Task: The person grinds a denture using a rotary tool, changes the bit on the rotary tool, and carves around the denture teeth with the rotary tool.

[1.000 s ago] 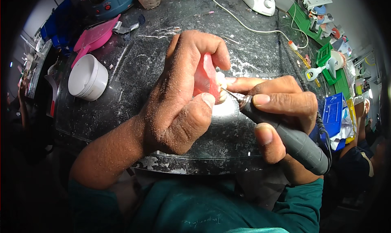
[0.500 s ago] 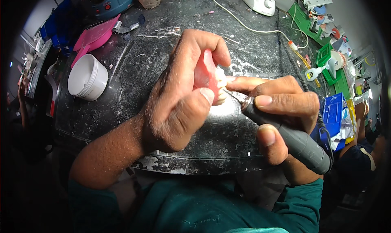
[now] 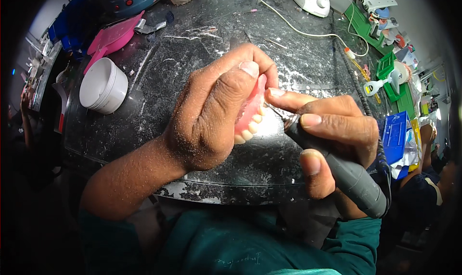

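Note:
A pink denture (image 3: 249, 115) with cream-white teeth is gripped in my left hand (image 3: 207, 111), thumb over its upper part and fingers curled behind it. My right hand (image 3: 337, 126) holds a dark grey rotary handpiece (image 3: 344, 171) like a pen. Its thin metal bur reaches the denture's right edge by the teeth; whether the tip touches is hard to tell. My right index fingertip rests close to the denture's edge. Pale dust covers my left hand and forearm. A black coiled cord (image 3: 382, 162) runs by the handpiece's rear end.
A white tub (image 3: 103, 86) and a pink dustpan (image 3: 114, 37) stand at the left on the dusty black table (image 3: 192, 49). Behind sits a white control box (image 3: 310, 0) with a pale cable. Green trays (image 3: 386, 68) and a blue box (image 3: 394, 138) line the right side.
My left hand has turned the denture, so its row of teeth now faces lower right, and the left thumb has moved up over it. The right hand with the handpiece stays nearly in place.

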`<action>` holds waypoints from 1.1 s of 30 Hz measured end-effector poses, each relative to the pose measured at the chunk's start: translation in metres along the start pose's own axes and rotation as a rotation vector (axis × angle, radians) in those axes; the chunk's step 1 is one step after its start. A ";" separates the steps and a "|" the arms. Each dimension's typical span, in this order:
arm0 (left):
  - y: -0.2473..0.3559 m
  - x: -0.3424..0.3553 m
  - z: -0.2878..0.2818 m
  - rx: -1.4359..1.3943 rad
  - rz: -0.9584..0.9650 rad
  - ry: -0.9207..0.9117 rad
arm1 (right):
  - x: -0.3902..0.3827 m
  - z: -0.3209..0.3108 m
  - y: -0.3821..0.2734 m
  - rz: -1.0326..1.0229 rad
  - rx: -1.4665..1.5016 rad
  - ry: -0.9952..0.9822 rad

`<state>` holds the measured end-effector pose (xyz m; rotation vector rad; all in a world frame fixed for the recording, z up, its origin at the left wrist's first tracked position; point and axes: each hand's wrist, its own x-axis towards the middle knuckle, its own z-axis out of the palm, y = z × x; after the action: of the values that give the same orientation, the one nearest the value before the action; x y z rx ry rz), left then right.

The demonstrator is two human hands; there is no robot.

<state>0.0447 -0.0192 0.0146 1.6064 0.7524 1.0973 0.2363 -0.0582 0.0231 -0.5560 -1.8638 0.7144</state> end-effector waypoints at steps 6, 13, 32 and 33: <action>0.004 -0.001 -0.001 -0.033 -0.028 -0.013 | -0.002 0.002 0.003 -0.029 0.013 0.009; 0.005 -0.002 0.001 -0.079 -0.077 0.009 | -0.001 0.000 0.001 -0.007 0.010 -0.013; 0.003 -0.001 0.000 -0.064 -0.077 0.000 | -0.001 0.000 0.005 -0.035 -0.001 -0.029; 0.003 -0.001 0.001 -0.081 -0.086 -0.001 | -0.001 0.000 0.005 -0.036 -0.007 -0.037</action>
<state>0.0448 -0.0213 0.0176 1.4930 0.7598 1.0515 0.2372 -0.0551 0.0194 -0.5157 -1.9069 0.6996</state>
